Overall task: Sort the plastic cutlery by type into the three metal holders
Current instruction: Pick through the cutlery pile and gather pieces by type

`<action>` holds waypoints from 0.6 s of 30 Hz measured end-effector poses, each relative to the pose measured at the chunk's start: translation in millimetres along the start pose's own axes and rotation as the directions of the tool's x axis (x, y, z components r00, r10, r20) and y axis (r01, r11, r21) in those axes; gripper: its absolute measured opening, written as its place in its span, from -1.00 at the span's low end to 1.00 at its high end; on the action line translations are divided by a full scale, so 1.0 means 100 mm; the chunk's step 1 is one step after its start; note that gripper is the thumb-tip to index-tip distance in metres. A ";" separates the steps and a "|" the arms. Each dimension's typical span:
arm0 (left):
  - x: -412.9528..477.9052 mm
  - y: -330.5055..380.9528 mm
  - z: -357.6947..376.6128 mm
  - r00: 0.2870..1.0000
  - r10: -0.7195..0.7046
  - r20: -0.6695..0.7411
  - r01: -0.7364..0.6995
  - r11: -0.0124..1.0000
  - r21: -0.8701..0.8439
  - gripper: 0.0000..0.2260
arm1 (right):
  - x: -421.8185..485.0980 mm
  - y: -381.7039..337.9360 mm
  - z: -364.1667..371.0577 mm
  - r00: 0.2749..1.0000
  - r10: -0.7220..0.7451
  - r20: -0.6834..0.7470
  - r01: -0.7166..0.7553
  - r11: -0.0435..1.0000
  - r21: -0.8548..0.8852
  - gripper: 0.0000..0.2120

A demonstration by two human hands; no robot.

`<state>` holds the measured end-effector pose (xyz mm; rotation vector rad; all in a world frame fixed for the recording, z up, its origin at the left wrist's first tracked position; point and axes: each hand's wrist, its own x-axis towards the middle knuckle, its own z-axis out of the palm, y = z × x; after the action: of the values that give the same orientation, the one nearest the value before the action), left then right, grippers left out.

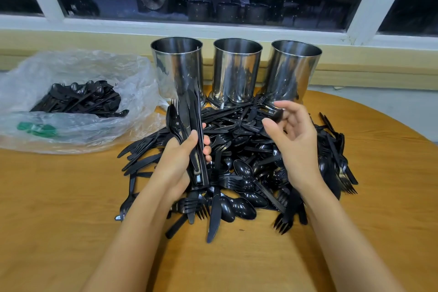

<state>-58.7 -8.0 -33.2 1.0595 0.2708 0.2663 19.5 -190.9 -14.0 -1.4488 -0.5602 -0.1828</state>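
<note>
A heap of black plastic cutlery (239, 173) (knives, forks and spoons) covers the middle of the wooden table (59, 197). Behind it stand three metal holders: left (176, 66), middle (237, 69), right (294, 71). My left hand (182, 161) grips an upright bundle of black knives (193, 125), with a spoon and a fork beside them, in front of the left holder. Above the heap hovers my right hand (294, 140), its fingers loosely curled. A small dark piece shows at its fingertips; whether it is pinched is unclear.
A crumpled clear plastic bag (78, 106) with more black cutlery inside lies at the left. A window sill and dark window run behind the holders. The table's curved edge falls away at the right.
</note>
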 end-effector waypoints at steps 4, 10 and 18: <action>0.01 0.00 0.00 1.000 -0.009 -0.006 0.010 1.000 0.017 -0.77 | 0.07 -0.04 0.03 0.999 -0.007 -0.033 0.005 0.998 -0.064 -0.84; 0.00 0.01 0.01 0.999 -0.052 0.001 0.052 0.999 0.006 -0.77 | 0.23 -0.20 0.09 0.998 0.002 0.062 0.008 0.988 -0.152 -0.75; -0.06 0.02 0.07 0.939 -0.285 0.190 0.286 0.958 0.027 -0.59 | 0.35 -0.23 0.45 0.934 0.062 0.352 0.002 0.984 -0.178 -0.85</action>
<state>-62.1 -14.5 -27.8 1.0219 0.2468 -0.0976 28.4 -142.6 23.4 -1.6751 -0.8330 0.0610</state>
